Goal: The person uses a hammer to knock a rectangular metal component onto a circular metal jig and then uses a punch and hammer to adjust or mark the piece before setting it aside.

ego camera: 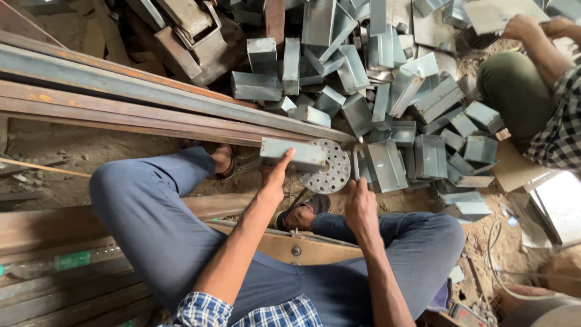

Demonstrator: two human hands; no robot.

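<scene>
Pressing left hand on metal box, right hand fisted

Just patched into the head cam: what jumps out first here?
A big heap of grey metal boxes fills the top centre. Just below it, the left hand touches one grey box lying on a perforated round disc, while the right hand is closed beside the disc. Long rusty steel bars run along the left, and another person crouches at the top right.
</scene>
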